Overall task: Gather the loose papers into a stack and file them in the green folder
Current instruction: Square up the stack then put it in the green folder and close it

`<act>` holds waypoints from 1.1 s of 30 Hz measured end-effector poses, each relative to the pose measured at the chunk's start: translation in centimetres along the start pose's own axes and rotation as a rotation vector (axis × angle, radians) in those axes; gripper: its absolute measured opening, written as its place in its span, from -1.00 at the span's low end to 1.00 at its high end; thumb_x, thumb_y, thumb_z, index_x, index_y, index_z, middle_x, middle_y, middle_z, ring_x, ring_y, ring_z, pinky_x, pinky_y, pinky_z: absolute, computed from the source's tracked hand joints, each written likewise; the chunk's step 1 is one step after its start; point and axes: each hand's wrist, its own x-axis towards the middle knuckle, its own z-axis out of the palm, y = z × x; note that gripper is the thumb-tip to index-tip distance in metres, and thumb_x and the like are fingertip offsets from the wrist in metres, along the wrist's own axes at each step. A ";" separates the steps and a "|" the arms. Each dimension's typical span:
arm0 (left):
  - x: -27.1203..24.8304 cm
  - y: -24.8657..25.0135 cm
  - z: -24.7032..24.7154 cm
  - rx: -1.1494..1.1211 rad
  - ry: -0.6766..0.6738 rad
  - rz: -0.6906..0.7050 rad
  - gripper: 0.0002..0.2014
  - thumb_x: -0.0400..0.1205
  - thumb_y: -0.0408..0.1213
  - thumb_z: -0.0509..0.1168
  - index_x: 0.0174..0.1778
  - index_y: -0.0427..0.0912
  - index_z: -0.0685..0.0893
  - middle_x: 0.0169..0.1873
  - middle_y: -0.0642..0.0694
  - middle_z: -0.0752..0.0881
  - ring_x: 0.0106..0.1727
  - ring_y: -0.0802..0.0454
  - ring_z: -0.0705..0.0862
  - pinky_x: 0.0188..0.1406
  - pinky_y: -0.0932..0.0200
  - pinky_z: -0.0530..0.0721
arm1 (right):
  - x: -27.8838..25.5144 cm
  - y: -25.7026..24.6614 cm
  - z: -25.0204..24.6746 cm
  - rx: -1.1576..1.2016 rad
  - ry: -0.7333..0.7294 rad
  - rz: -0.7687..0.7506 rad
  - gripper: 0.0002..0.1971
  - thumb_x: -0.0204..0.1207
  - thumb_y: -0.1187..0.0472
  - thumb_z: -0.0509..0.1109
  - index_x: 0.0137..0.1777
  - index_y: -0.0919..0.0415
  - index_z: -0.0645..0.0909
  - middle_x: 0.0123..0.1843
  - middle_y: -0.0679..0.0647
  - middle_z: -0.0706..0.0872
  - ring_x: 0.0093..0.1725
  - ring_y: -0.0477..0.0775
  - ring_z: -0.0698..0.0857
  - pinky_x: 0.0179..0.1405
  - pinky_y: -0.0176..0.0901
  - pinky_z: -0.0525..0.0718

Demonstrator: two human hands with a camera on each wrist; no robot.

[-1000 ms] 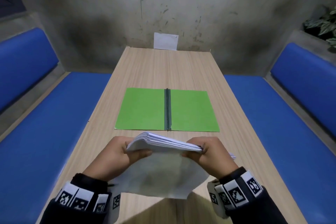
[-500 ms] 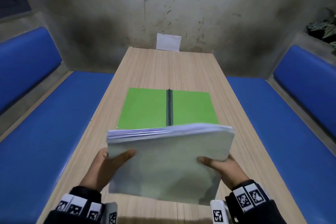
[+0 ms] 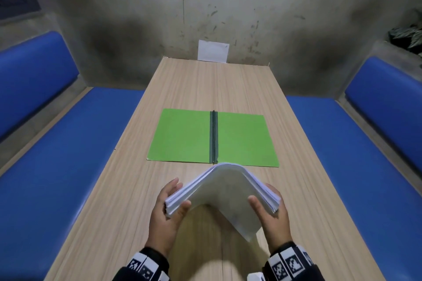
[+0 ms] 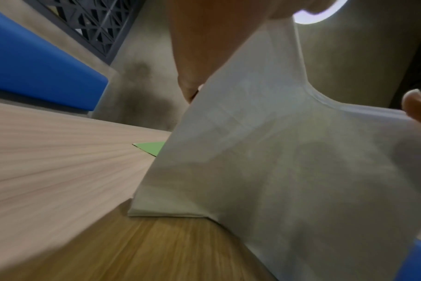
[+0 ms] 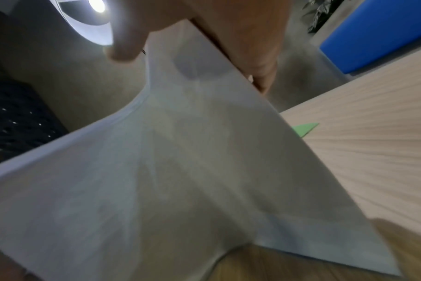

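Note:
A thick stack of white papers (image 3: 225,191) stands on edge on the wooden table (image 3: 205,89), bent into an arch. My left hand (image 3: 170,203) grips its left end, thumb on the near face. My right hand (image 3: 271,206) grips the right end the same way. The stack (image 4: 276,161) fills the left wrist view and the stack (image 5: 156,180) fills the right wrist view, its lower edge on the table. The green folder (image 3: 182,137) lies open and flat just beyond the stack, dark spine in the middle. A corner of the folder (image 4: 149,147) shows past the papers, and another corner (image 5: 305,128) in the right wrist view.
Blue padded benches (image 3: 57,155) run along both sides of the table. A small white sheet (image 3: 212,50) leans on the grey wall at the table's far end. A potted plant (image 3: 408,36) sits at the far right.
The stack was held flat and lifted half a second ago. Now it is lower, stood on its edge on the table and bowed upward between both hands.

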 end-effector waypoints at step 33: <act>4.4 -1.2 -1.1 0.055 0.014 -0.077 -0.36 0.36 -0.15 0.50 0.35 0.05 0.42 0.17 -0.05 0.66 0.20 0.08 0.64 0.04 0.30 0.67 | 2.6 2.0 -0.7 0.074 0.037 0.169 -0.85 0.33 0.21 0.57 -0.13 0.09 0.69 -0.12 0.08 0.80 0.07 0.30 0.73 -0.01 0.01 0.64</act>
